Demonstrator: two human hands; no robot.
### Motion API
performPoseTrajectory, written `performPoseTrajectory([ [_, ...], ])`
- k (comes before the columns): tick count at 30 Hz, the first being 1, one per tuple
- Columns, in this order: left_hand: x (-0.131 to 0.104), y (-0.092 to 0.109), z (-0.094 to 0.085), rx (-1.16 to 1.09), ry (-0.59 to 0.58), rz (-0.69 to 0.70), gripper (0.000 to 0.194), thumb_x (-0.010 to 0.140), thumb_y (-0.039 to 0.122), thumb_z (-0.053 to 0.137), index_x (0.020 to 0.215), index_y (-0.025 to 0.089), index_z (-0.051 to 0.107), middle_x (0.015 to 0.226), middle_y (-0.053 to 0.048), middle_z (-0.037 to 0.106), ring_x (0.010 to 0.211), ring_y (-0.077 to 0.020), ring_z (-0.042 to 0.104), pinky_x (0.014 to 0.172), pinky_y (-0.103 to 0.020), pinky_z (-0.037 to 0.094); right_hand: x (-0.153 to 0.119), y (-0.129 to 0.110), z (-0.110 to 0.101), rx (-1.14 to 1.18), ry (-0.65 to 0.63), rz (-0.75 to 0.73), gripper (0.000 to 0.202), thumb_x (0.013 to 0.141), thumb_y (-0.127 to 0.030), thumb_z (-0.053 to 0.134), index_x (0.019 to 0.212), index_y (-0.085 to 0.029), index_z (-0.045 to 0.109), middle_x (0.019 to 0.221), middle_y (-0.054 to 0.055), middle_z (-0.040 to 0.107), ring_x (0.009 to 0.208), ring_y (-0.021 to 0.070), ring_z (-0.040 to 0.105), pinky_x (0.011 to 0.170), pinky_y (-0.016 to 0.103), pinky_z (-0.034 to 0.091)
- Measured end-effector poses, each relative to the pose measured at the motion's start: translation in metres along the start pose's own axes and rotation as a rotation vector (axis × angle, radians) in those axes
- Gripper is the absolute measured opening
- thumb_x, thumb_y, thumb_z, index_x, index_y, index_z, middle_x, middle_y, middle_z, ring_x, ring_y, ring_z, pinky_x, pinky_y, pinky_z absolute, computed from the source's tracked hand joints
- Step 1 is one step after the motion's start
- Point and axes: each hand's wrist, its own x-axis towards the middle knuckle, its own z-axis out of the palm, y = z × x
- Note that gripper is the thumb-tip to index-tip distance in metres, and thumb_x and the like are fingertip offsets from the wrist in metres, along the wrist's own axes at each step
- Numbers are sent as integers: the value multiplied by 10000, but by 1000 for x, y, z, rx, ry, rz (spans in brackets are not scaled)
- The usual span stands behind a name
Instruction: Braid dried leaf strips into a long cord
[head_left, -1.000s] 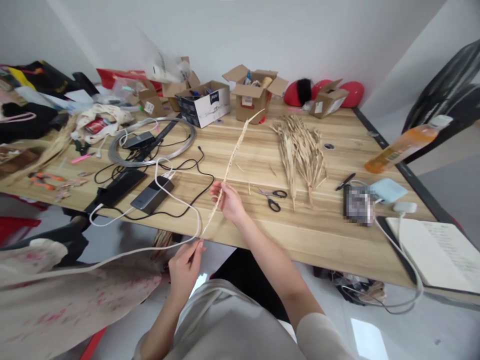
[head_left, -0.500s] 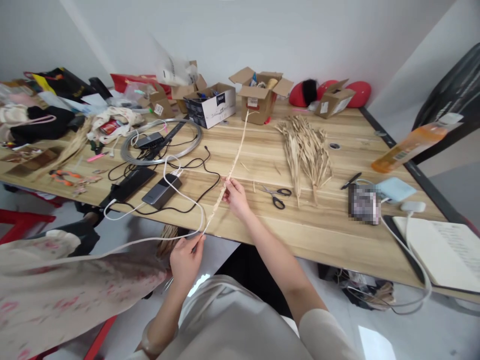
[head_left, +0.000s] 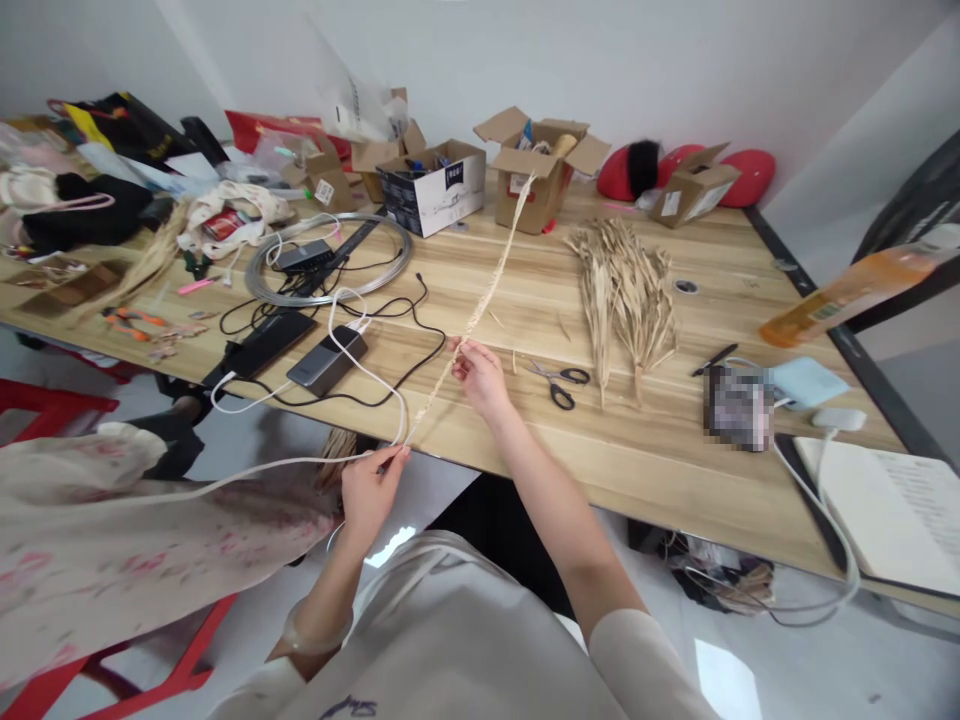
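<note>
A long, thin pale straw strand, twisted and knobbly along its length, runs slantwise from the table's front edge up toward the cardboard box. My left hand pinches its lower end just off the edge. Higher up, my right hand closes thumb and fingers round its middle. Past that hand the strand's far end rises free and looks flatter. Black-handled scissors lie to the right of my right hand. Farther right are bundles of dried straw leaves.
Left on the table are a grey power bank, looped cables and a wire coil. Open boxes stand at the back. An orange drink bottle and a notebook are at right. A person in a floral garment is close at left.
My right hand has moved slightly up and right along with the strand, whose far end now points farther right. My left hand still pinches the lower end. The view has shifted a little.
</note>
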Motion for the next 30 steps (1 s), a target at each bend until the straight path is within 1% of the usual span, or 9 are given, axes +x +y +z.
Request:
performPoseTrajectory([
  [3, 0, -4, -4, 57, 15, 7, 280, 795, 407, 579, 850, 188, 745, 708, -42, 735, 607, -167, 651, 592, -232, 449, 2, -3, -1, -2, 41, -51, 76, 722, -171, 610, 787, -179, 649, 713, -32, 642, 494, 25, 479, 461, 148, 374],
  [6, -1, -5, -5, 117, 15, 11, 297, 802, 411, 567, 866, 183, 747, 701, -52, 734, 604, -173, 657, 586, -231, 435, 4, -5, -3, -23, 37, -68, 17, 716, -152, 619, 714, -169, 623, 641, -38, 614, 476, 25, 467, 459, 148, 369],
  [9, -1, -4, -4, 214, 48, 31, 307, 812, 405, 555, 871, 178, 753, 686, -67, 730, 584, -181, 647, 565, -237, 406, 4, -6, -3, -41, 61, -72, 83, 711, -168, 630, 649, -170, 575, 611, -45, 593, 471, 26, 463, 448, 146, 356],
  [12, -1, -3, -3, 284, 101, 48, 293, 815, 392, 557, 864, 182, 756, 673, -72, 726, 559, -181, 628, 538, -240, 371, 4, -6, -4, -55, 81, -68, 101, 705, -177, 631, 635, -174, 559, 591, -54, 569, 481, 29, 468, 447, 145, 355],
  [16, 1, -3, -2, 329, 151, 68, 287, 824, 390, 555, 871, 192, 757, 741, -78, 738, 586, -179, 633, 538, -238, 355, 6, -6, -8, -68, 76, -77, 96, 694, -188, 645, 643, -170, 565, 601, -49, 573, 491, 32, 477, 447, 148, 356],
  [21, 6, -6, -2, 397, 193, 58, 287, 829, 372, 549, 907, 188, 755, 802, -91, 743, 640, -194, 652, 544, -247, 354, 9, -4, -11, -52, 93, -58, 148, 697, -197, 650, 617, -175, 528, 568, -55, 551, 479, 37, 478, 438, 149, 351],
  [25, 5, -11, -4, 403, 219, 123, 284, 841, 358, 534, 898, 186, 753, 798, -85, 744, 628, -183, 656, 532, -238, 368, 8, -3, -8, -14, 69, -73, 155, 661, -203, 681, 617, -169, 537, 559, -59, 553, 462, 35, 479, 425, 148, 341],
  [28, 5, -13, -6, 337, 227, 198, 304, 854, 364, 511, 875, 177, 750, 800, -74, 746, 618, -171, 666, 544, -225, 414, 7, -3, -5, -10, 79, -65, 183, 622, -219, 709, 609, -165, 535, 558, -60, 559, 454, 35, 475, 420, 153, 332],
  [30, 6, -11, -8, 261, 203, 226, 325, 854, 382, 501, 852, 171, 748, 802, -73, 746, 635, -171, 677, 572, -220, 451, 7, -4, -4, -11, 98, -59, 215, 610, -229, 724, 603, -169, 518, 547, -62, 550, 458, 38, 472, 421, 158, 327],
])
